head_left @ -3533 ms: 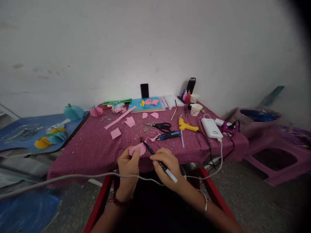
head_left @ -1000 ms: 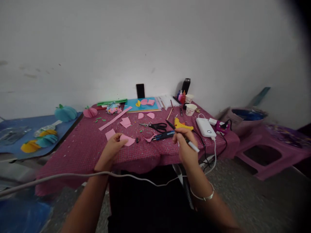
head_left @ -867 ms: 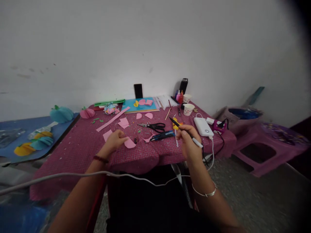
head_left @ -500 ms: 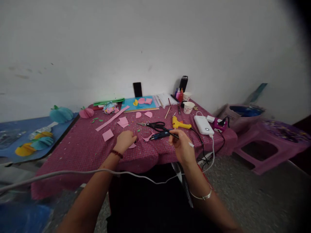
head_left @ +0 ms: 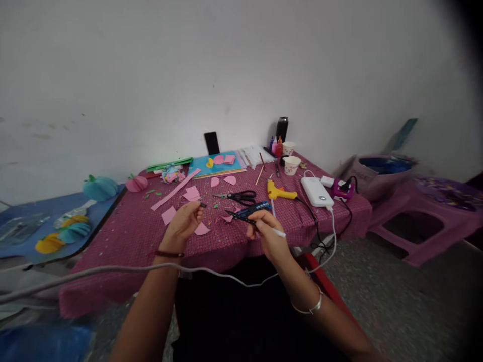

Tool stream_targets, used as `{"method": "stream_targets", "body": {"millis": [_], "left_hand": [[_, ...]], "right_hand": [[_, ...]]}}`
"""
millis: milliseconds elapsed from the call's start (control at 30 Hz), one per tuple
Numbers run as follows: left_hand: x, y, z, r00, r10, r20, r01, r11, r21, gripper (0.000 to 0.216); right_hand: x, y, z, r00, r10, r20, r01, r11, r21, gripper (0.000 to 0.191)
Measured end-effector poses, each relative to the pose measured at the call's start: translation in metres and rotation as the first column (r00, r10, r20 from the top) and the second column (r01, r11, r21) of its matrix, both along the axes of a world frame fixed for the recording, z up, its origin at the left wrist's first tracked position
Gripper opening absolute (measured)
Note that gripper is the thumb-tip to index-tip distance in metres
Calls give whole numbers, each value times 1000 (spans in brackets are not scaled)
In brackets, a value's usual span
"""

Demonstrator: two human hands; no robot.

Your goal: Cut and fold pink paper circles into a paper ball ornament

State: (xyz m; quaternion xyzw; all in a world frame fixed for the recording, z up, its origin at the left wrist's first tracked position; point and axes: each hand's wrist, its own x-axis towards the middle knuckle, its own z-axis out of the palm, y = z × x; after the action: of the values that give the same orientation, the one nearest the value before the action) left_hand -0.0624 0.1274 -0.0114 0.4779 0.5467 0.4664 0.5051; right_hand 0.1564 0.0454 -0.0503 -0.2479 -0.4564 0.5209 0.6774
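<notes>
Head view: one second earlier, the left hand (head_left: pixel 184 221) had its fingers on the pink piece (head_left: pixel 202 229), and the black piece (head_left: pixel 203 204) lay beside it on the table (head_left: pixel 124 251). At this moment the left hand pinched the black piece, which projected from the grip toward the pen (head_left: pixel 243 218). The pink piece lay just beside that hand, near the table's front edge. The right hand (head_left: pixel 269 236) pinched the pen, white end rearward; its dark tip had shifted left, away from the glue gun (head_left: pixel 283 193), and stood apart from the black piece.
</notes>
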Motion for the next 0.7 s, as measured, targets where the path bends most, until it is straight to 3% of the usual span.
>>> {"method": "stream_targets", "body": {"millis": [133,300,467,700], "left_hand": [[13,-31,5,921,0,390,33,996,-78,21],[28,-48,3,785,15,620,102,983,-154,20],[32,-49,-1,755,8,656,126,979,-158,15],[33,-60,-2,847,-142,512,194,980,-49,15]], "right_hand": [[-6,-3,-5,998,57,22,-57,998,24,13],[-7,-5,-6,993,104,50,-106,994,35,15],[-7,-6,-7,994,106,42,-108,993,47,15],[-5,-8,-2,992,119,35,-119,993,-5,17]]}}
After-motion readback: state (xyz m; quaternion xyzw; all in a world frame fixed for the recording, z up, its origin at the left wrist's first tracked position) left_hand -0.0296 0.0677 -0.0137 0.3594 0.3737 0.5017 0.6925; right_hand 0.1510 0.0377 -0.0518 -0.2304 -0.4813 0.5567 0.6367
